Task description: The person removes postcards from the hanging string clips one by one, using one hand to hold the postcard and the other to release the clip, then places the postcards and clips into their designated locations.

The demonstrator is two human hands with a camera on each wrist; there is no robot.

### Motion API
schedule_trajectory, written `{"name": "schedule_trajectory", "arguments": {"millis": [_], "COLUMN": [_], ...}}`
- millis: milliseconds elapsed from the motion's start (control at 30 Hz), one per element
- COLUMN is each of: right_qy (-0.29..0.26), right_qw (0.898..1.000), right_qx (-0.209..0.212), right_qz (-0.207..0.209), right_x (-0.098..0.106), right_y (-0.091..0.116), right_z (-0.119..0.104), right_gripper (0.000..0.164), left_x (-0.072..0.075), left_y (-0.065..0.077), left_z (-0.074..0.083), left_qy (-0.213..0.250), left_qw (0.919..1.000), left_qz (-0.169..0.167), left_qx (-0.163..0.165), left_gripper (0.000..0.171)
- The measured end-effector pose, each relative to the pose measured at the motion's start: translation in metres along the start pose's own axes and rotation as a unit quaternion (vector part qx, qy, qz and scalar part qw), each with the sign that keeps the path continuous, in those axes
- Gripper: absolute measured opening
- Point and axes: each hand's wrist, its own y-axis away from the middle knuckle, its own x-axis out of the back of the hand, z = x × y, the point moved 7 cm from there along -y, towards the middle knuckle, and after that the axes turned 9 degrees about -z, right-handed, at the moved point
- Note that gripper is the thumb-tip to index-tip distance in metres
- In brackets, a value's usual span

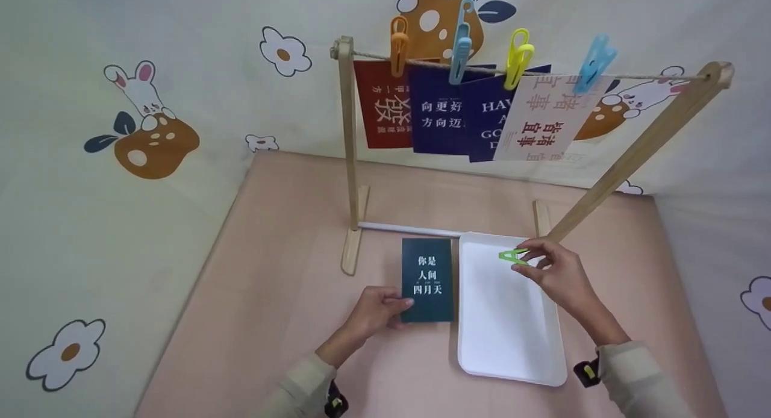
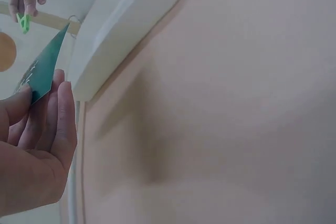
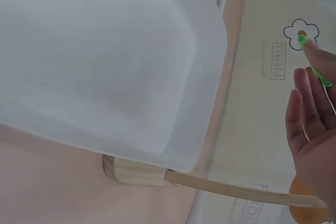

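My left hand (image 1: 376, 309) pinches a dark green card (image 1: 427, 309) with white characters by its lower left edge, thumb in front. In the left wrist view the card (image 2: 50, 69) is raised off the table and tilted. Over the white tray (image 1: 506, 346), my right hand (image 1: 557, 273) pinches a light green clothespin (image 1: 511, 256) between thumb and fingers. The right wrist view shows part of that clothespin (image 3: 321, 78) against the fingers. Above, a cord on a wooden stand (image 1: 351, 135) carries a red card (image 1: 382, 123), two dark blue cards (image 1: 437, 135) and a pale card (image 1: 542, 123).
Orange (image 1: 398, 47), blue (image 1: 461, 50), yellow (image 1: 518, 59) and light blue (image 1: 596, 62) clothespins grip the cord. A white rod (image 1: 409, 229) joins the stand's feet. The pink tabletop (image 1: 265, 255) meets patterned fabric walls (image 1: 199, 225) behind and at the sides.
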Motion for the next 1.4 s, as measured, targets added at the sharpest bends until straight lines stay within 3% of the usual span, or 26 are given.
{"name": "schedule_trajectory", "arguments": {"millis": [333,467,767,900,1067,1400], "right_qy": [0.023,0.027,0.027,0.023,0.028,0.112], "right_qw": [0.998,0.997,0.994,0.993,0.991,0.986], "right_qx": [-0.051,-0.065,-0.096,-0.108,-0.121,-0.117], "right_qz": [-0.018,-0.031,-0.047,-0.044,-0.049,-0.048], "right_x": [-0.025,-0.032,-0.048,-0.051,-0.056,-0.06], "right_y": [-0.012,-0.016,-0.025,-0.026,-0.026,-0.026], "right_z": [0.031,0.042,0.06,0.067,0.075,0.078], "right_gripper": [0.037,0.037,0.033,0.032,0.032,0.032], "left_x": [0.009,0.019,0.027,0.027,0.025,0.021], "left_y": [-0.007,-0.012,-0.009,-0.006,-0.003,-0.002], "left_z": [-0.039,-0.045,-0.051,-0.049,-0.037,-0.032], "left_qy": [0.011,0.0,-0.08,-0.13,-0.208,-0.257], "left_qw": [0.9996,0.9993,0.9924,0.9818,0.9604,0.9429], "left_qz": [0.001,0.02,0.076,0.125,0.179,0.208], "left_qx": [0.025,0.033,0.054,0.06,0.048,0.038], "left_gripper": [0.02,0.02,0.014,0.013,0.017,0.023]}}
